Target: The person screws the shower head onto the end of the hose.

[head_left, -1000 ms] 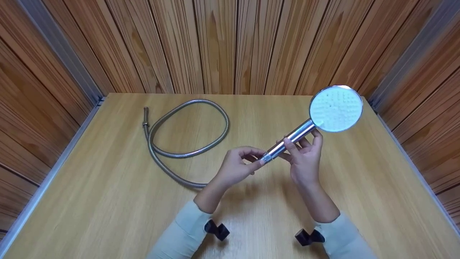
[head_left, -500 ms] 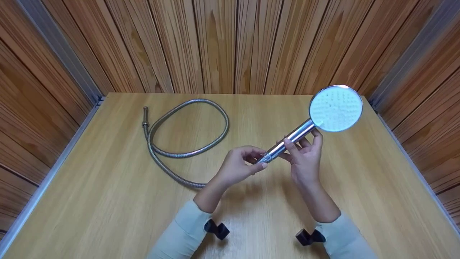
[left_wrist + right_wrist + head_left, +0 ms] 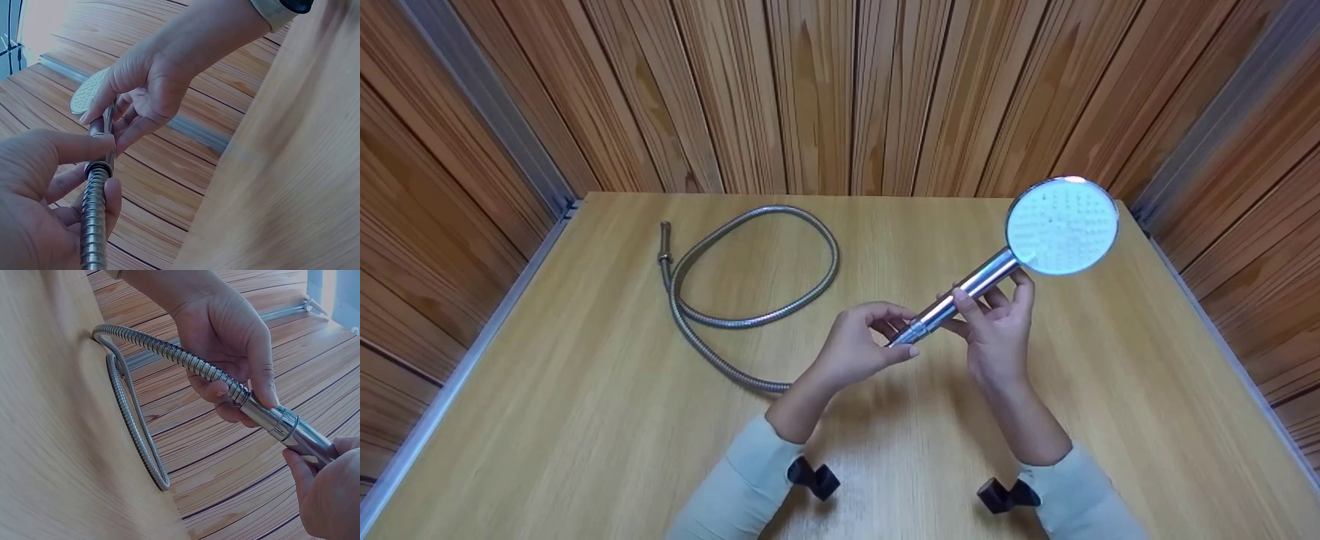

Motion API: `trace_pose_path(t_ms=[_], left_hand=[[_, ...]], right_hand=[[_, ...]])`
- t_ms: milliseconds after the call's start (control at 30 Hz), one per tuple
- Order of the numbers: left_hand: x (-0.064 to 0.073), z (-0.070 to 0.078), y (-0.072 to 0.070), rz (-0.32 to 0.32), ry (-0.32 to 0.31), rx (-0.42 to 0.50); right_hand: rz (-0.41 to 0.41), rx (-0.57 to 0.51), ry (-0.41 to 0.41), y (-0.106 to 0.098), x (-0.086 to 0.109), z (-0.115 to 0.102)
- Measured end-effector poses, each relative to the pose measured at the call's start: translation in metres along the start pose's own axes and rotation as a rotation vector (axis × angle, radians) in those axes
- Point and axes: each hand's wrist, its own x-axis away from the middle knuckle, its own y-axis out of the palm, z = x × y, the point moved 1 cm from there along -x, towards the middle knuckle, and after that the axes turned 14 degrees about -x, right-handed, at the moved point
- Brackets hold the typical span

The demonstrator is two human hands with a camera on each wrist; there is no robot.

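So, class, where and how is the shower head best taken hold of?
Probably by the handle, from the right, as the right hand does: it is slim and straight, the face is broad, and the left hand occupies the lower end.

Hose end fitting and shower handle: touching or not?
Touching. The right wrist view shows it: the hose end fitting sits in line against the end of the shower handle, with no gap visible between them.
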Motion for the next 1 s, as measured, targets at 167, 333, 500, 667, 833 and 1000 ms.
trace_pose_path(t_ms=[167, 333, 500, 667, 833, 1000], left_hand=[[0.0011, -0.0001, -0.0045, -0.083, 0.0, 0.073], [0.0007, -0.001, -0.0055, -0.086, 0.03, 0.083], [0.0008, -0.0012, -0.003, -0.022, 0.058, 0.019], [0.0012, -0.001, -0.0024, -0.017, 0.046, -0.004], [0.0023, -0.002, -0.0045, -0.078, 0.016, 0.058], [0.002, -0.0019, -0.005, -0.068, 0.049, 0.061]], right_hand=[[0.008, 0.001, 0.005, -0.0004, -0.0001, -0.0004], [0.002, 0.003, 0.006, -0.0008, 0.0, -0.0003], [-0.006, 0.002, 0.0, -0.0007, 0.0005, 0.0006], [-0.001, 0.004, 0.001, 0.0001, 0.0008, 0.0004], [0.013, 0.005, 0.004, 0.0012, 0.0004, 0.0001], [0.02, 0.007, -0.001, 0.0013, 0.0006, 0.0002]])
